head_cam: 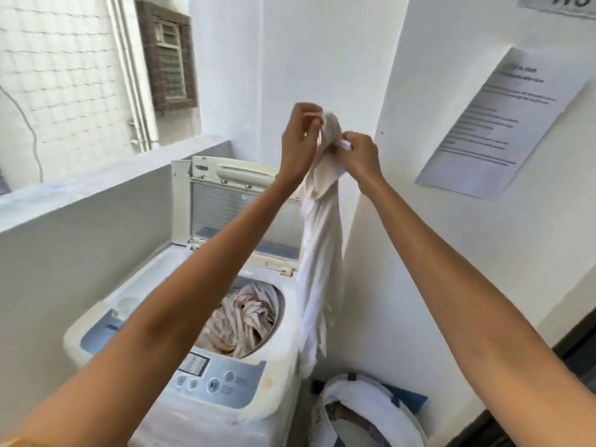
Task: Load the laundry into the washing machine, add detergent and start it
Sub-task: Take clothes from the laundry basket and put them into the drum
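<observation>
Gripping a white garment (319, 253) aloft, left hand (298, 140) and right hand (361, 154) hang it beside the open washing machine (225, 398), above a laundry basket (371, 411); a wall notice (503, 124) hangs right.

White garment (319, 269) hanging beside open, part-filled washing machine (225, 398)
</observation>
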The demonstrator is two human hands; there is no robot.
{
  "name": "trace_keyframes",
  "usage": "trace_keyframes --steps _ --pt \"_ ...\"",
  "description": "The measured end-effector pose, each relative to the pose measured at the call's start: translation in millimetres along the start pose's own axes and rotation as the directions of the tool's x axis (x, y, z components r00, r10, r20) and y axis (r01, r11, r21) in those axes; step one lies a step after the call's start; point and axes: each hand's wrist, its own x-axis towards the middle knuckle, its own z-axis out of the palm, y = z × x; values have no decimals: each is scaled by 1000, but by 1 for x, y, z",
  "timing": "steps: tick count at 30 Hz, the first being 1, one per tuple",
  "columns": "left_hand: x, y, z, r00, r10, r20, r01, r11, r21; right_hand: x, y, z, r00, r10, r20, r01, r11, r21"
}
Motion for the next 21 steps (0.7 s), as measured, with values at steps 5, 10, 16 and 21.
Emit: trace_keyframes --steps 5,10,16,21 --pt "4 -13 -95 980 74 -187 -28 971 238 37 -92 49 998 -66 -9 64 919 389" --pt "-45 -67 -171 864 -467 187 374 846 380 49 -137 97 992 -101 81 21 744 668" --pt "-60 -103 -194 708 -701 92 667 705 241 35 -130 156 979 -91 183 -77 665 743" --pt "-84 -151 -243 553 -833 -2 800 530 282 5 -76 183 997 -64 43 42 917 397"
